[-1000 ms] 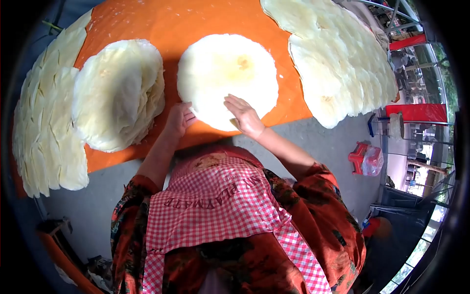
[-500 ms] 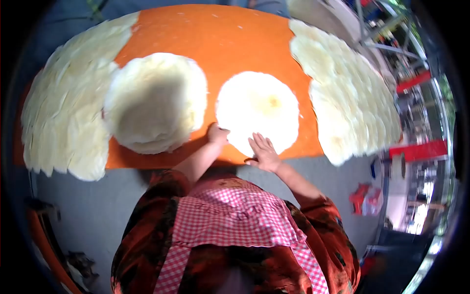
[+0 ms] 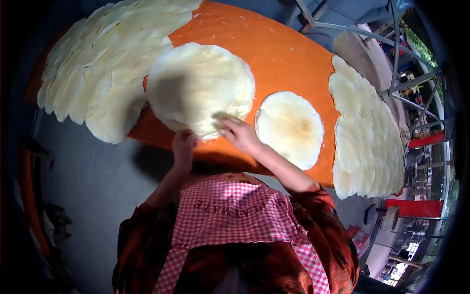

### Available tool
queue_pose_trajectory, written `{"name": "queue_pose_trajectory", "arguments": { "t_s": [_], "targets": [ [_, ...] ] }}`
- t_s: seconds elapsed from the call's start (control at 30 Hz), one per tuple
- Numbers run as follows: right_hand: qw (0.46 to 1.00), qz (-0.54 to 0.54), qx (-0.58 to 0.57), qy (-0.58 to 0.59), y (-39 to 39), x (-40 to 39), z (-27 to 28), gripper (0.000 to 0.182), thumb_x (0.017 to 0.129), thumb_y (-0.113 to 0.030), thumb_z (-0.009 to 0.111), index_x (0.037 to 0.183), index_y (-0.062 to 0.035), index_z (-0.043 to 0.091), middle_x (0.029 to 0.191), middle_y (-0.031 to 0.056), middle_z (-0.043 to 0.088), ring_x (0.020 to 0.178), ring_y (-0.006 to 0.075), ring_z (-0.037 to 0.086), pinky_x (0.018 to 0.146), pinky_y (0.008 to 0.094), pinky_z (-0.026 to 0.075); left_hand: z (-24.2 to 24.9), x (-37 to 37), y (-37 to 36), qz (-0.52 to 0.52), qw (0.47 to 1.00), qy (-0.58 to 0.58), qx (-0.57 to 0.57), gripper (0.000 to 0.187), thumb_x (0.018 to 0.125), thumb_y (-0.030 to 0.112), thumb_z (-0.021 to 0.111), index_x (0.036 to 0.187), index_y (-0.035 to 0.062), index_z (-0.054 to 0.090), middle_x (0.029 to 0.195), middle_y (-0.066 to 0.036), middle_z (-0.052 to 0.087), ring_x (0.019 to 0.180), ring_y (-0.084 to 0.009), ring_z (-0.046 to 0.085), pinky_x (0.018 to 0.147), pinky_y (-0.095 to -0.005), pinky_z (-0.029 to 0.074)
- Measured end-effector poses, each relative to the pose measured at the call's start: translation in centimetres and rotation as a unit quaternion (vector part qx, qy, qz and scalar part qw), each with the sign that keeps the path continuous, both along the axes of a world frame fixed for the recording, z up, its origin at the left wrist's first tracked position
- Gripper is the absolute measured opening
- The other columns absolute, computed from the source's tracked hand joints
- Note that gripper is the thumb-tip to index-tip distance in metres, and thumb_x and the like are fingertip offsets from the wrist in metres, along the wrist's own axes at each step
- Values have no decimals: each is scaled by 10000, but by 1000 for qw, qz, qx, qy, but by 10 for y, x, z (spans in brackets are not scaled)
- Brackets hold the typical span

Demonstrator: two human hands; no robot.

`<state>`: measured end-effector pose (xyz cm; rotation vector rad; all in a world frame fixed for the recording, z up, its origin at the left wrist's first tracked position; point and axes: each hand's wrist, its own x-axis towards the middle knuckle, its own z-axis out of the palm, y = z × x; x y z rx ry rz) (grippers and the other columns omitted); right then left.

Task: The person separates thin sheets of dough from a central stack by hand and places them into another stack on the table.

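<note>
A pile of thin round flatbreads [image 3: 200,81] lies on the orange tabletop [image 3: 274,54], its lower edge close to the table's near side. My left hand [image 3: 184,142] is at that lower edge with its fingers curled closed; what they hold, if anything, is hidden. My right hand [image 3: 240,134] reaches across to the pile's lower right edge, where thumb and fingers pinch the rim of the flatbread. To the right, partly behind my right forearm, lies a smaller round stack of flatbread [image 3: 291,128] with a browned spot.
Overlapping rows of flatbreads [image 3: 105,63] cover the table's left end. More overlapping flatbreads [image 3: 364,137] cover its right end. Metal bars [image 3: 352,30] stand beyond the far right side. A red object [image 3: 416,208] is at the right, past the table.
Both hands have left the right-hand flatbread and moved left to the lower edge of the larger pile. The right hand has gone from spread to pinching. The view has turned.
</note>
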<state>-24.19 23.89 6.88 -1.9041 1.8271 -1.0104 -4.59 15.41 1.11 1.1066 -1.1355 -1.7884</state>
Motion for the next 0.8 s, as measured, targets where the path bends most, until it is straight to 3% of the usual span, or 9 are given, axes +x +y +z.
{"name": "queue_pose_trajectory", "arguments": {
  "t_s": [0.07,0.17,0.33,0.4,0.43,0.53,0.57,0.8],
  "targets": [
    [987,70,-75,122,-56,20,-13,400,802,-26,610,1200,-22,571,1254,157,562,1132,314,566,933,372,480,6,18,-9,33,998,29,47,71,893,19,523,949,15,565,811,-62,604,735,-157,620,678,-255,518],
    [964,68,-64,251,-92,30,-48,434,749,19,566,1179,-38,584,1256,154,561,1203,331,504,1001,373,423,10,34,-20,9,991,83,105,148,903,38,541,1046,3,544,914,-81,606,861,-205,638,779,-292,530],
    [989,104,-2,108,-115,20,-55,385,773,40,581,1147,-45,617,1216,146,594,1160,321,542,976,363,451,1,38,-29,-21,962,197,187,308,921,68,545,1207,4,452,1130,-120,569,1070,-263,602,932,-377,498],
    [993,108,31,20,-121,13,-55,305,824,9,602,1123,-30,639,1167,151,624,1116,320,572,957,353,470,0,34,-35,-7,962,198,188,339,924,61,539,1237,4,422,1128,-105,543,1067,-264,599,937,-391,500],
    [995,87,45,-17,-124,13,-56,238,885,-34,594,1117,-34,650,1109,128,656,1042,255,608,912,308,485,1,31,-38,-2,963,193,190,333,921,59,543,1230,7,426,1116,-101,542,1061,-259,599,930,-386,503],
    [976,11,166,-137,-128,13,-44,192,876,-18,594,1048,-46,675,1139,127,626,1015,251,609,885,304,480,-6,21,-46,4,960,171,220,318,904,58,576,1192,25,447,1118,-75,524,1010,-210,591,878,-348,509],
    [962,-13,220,-163,-131,11,-42,188,902,-68,609,1080,-44,667,1114,101,633,974,209,609,863,289,475,-11,16,-50,4,960,161,230,313,897,59,591,1177,32,455,1124,-65,515,988,-189,586,856,-332,511],
    [927,106,283,-221,-139,-22,-50,290,853,-80,689,1138,-36,655,1126,64,644,1019,155,588,924,282,455,-29,-8,-59,31,950,215,225,302,903,97,598,1171,75,458,1118,-58,551,985,-188,590,867,-326,502]
  ]
}}
